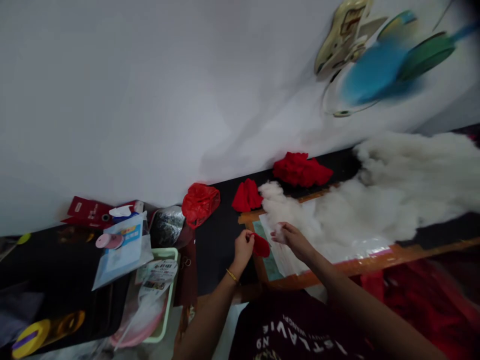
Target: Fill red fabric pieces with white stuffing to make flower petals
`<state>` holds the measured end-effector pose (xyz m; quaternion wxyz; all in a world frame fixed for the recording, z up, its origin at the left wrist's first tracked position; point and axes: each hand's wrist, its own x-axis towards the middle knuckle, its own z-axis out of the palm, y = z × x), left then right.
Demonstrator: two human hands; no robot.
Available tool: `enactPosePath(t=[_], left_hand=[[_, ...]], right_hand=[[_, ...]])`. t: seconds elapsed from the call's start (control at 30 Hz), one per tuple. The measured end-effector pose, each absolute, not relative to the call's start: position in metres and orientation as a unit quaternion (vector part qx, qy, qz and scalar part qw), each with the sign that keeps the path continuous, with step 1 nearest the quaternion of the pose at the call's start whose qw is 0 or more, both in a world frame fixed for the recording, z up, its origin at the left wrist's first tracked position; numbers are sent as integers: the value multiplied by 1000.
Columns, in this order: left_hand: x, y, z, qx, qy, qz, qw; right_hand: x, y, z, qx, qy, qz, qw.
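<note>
Near the table's front edge, my left hand (244,245) pinches a small red fabric piece (261,246) that hangs out to the right of the fingers. My right hand (294,239), a short way to the right, has its fingers closed on a small tuft of white stuffing (279,232). Between and behind the hands, a strip of loose white fluff (296,210) runs into a big heap of white stuffing (390,200) on the right. Whether the red piece has an opening is too small to tell.
Red cloth pieces (246,195) and a red fabric pile (302,170) lie along the wall. A red plastic bag (201,204) sits left of them. Further left are a green basket (173,295), a blue packet (122,250) and a yellow-capped bottle (32,337). A fan (378,70) is at upper right.
</note>
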<state>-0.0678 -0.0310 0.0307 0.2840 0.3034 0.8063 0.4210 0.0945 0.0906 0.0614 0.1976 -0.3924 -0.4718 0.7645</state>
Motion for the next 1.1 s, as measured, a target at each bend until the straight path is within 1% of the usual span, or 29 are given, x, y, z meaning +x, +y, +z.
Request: enactPosePath(t=[0.07,0.23,0.37,0.43,0.5,0.57,0.63,0.7,0.77,0.9,0.97,1.1], left_hand=[[-62,-26,33,312,801,421,289],[-49,-20,43,335,788,421,300],[-36,-19,54,335,768,438,324],[-28,-19,59,329,753,452,346],[-20,-19,65,314,739,470,366],[-13,-19,68,287,731,492,376],[-9,-19,71,261,725,517,373],[-7,-18,71,249,722,532,366],[-6,-18,70,241,725,532,365],[-7,-20,69,224,729,531,368],[-8,-21,69,229,733,530,360],[-8,-21,71,240,755,502,348]], right_hand=[[99,86,70,-397,-459,773,183],[111,72,83,-409,-524,733,142],[115,63,86,-403,-560,719,86],[112,60,83,-410,-580,699,80],[107,58,77,-433,-604,662,101],[102,57,71,-447,-634,614,142],[97,56,66,-443,-664,573,185],[94,54,65,-437,-672,559,211],[93,51,69,-434,-649,587,215],[96,44,86,-387,-568,704,179],[98,41,93,-356,-540,743,173],[101,42,92,-350,-539,739,202]])
